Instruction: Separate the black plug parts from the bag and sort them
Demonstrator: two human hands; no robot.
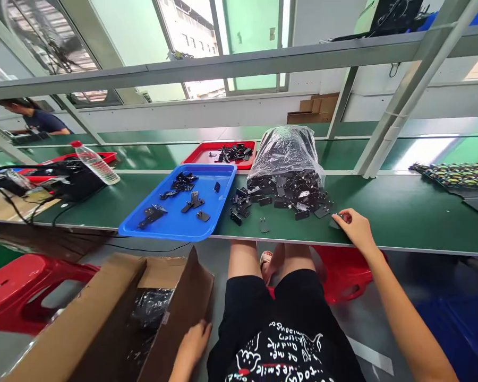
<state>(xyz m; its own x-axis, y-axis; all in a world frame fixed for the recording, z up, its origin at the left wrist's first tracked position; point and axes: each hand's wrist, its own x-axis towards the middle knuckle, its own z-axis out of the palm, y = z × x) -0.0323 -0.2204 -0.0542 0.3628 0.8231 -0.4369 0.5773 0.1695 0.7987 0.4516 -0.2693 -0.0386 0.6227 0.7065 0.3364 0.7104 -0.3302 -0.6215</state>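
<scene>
At the table's front edge, my right hand (pixel 355 229) pinches a small dark flat part (pixel 334 223) between thumb and fingers. Left of it lies a heap of small black bracket-like parts (pixel 289 193), spilling out of a clear plastic bag (pixel 289 148). One single black part (pixel 264 225) lies apart in front of the heap. Low down, my left hand (pixel 194 339) is beside the cardboard box (pixel 197 297), its fingers curled; whatever they may hold is hidden. A blue tray (pixel 175 231) carries several black parts in small groups.
Behind the blue tray stands a red tray (pixel 191 154) with more black parts. A tilted plastic bottle (pixel 97 163) and cables are at left. Red stools (pixel 24 286) stand below table level. A metal shelf rail (pixel 223 66) crosses above. Another person (pixel 43 119) sits far left.
</scene>
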